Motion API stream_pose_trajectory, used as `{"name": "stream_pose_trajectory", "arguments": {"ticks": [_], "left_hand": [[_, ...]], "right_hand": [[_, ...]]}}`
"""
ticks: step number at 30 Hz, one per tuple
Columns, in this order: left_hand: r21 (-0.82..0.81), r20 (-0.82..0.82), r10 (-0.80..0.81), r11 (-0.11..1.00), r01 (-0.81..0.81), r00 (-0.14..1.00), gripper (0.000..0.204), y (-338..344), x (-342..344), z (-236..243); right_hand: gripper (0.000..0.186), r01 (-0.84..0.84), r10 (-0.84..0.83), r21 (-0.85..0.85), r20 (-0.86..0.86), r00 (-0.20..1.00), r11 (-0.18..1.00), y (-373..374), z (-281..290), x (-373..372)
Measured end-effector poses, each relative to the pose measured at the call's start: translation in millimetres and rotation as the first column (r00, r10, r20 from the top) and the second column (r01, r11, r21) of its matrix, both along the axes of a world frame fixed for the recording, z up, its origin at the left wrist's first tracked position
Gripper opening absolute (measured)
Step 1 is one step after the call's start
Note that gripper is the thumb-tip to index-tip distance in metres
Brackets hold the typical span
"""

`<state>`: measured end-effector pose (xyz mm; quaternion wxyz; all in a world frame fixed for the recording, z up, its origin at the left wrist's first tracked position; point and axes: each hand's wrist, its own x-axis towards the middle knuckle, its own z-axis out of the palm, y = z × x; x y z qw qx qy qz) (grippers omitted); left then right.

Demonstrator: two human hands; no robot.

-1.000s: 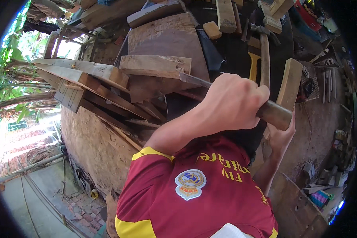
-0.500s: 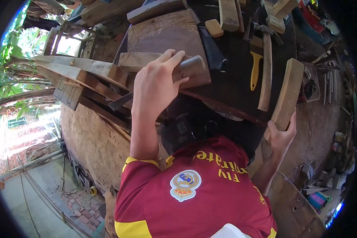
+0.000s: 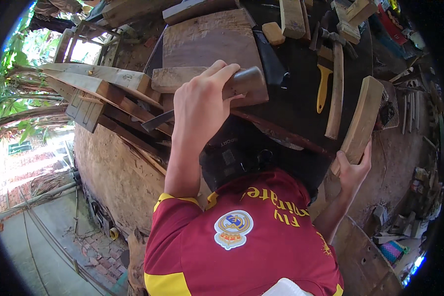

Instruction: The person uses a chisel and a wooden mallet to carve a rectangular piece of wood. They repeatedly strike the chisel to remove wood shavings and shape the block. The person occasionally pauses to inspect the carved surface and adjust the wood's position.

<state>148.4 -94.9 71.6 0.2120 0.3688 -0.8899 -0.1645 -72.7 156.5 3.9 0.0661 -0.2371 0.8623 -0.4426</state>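
Observation:
My left hand (image 3: pixel 201 106) is closed round a chisel (image 3: pixel 159 120) whose flat dark blade sticks out to the left. The chisel's thick grey cylindrical end (image 3: pixel 249 79) shows past my fingers on the right. Just behind this hand, a short wooden block (image 3: pixel 175 78) lies on a wide, worn wooden board (image 3: pixel 209 39). At the right, my right hand (image 3: pixel 354 167) grips the near end of a long, pale wooden bar (image 3: pixel 362 116), which slants up and away from me. My palm hides part of the bar's lower end.
A hammer (image 3: pixel 336 89) and a yellow-handled brush (image 3: pixel 324 84) lie on the dark bench top between my hands. A small wood block (image 3: pixel 273 33) sits farther back. Long wooden beams (image 3: pixel 103 86) jut out at the left.
The whole view has shifted slightly, so bench and hands appear a little farther right. Both hands keep their holds, and the chisel and the wooden bar look nearly unmoved against the bench.

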Motion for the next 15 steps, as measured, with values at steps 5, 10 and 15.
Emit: {"name": "stream_pose_trajectory", "arguments": {"ticks": [5,10,15], "left_hand": [[0.005,0.014,-0.001,1.000,0.001,1.000,0.045,-3,5,3],[-0.121,0.104,0.042,0.992,-0.030,0.994,0.052,1,5,0],[-0.096,0.029,-0.211,0.972,0.213,0.977,0.064,32,-15,12]], "right_hand": [[0.082,-0.012,0.011,-0.043,-0.021,1.000,0.999,0,-4,1],[0.081,-0.014,0.017,-0.041,0.067,0.998,0.999,-2,3,3],[0.081,0.002,-0.002,-0.038,0.008,1.000,0.999,-2,1,4]]}}
